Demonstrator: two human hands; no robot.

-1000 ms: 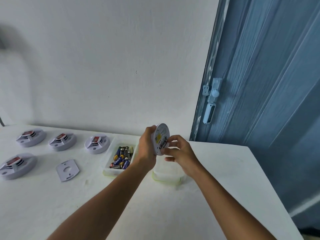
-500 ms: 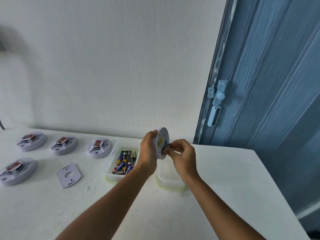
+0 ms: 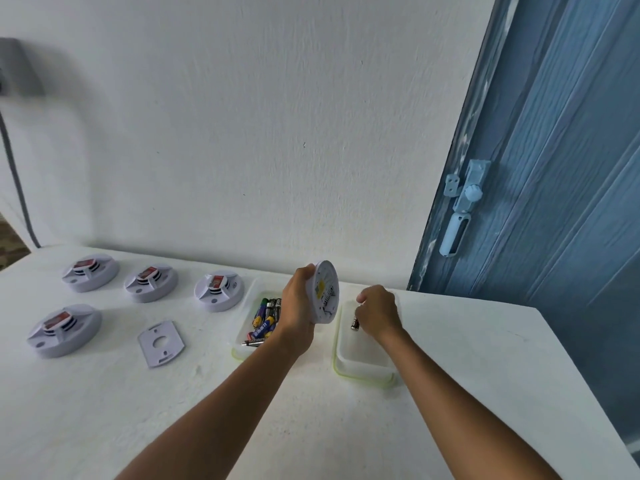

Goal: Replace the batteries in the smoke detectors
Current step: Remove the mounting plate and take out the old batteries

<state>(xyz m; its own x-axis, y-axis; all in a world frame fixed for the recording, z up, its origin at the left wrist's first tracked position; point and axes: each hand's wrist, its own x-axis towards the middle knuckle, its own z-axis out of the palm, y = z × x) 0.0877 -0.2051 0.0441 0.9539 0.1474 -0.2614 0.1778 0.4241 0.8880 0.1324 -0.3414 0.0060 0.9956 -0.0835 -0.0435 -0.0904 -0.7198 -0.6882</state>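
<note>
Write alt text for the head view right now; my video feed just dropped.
The left hand holds a smoke detector on edge while the right hand holds a battery over a nearly empty tray. A second tray holds loose batteries. Four more detectors and a mounting plate lie on the white table.

Left hand [image 3: 298,306] covers the front of the smoke detector [image 3: 325,294]; label print on its back too small to read. Right hand [image 3: 377,311] hides the top of the battery [image 3: 354,322], so the grip on it can't be confirmed. Left tub [image 3: 242,344] partly behind the left wrist; battery count unclear. Grey box [image 3: 17,67] and cable [image 3: 15,174] blurred, cut at left edge. Door [image 3: 554,168] cropped right.
</note>
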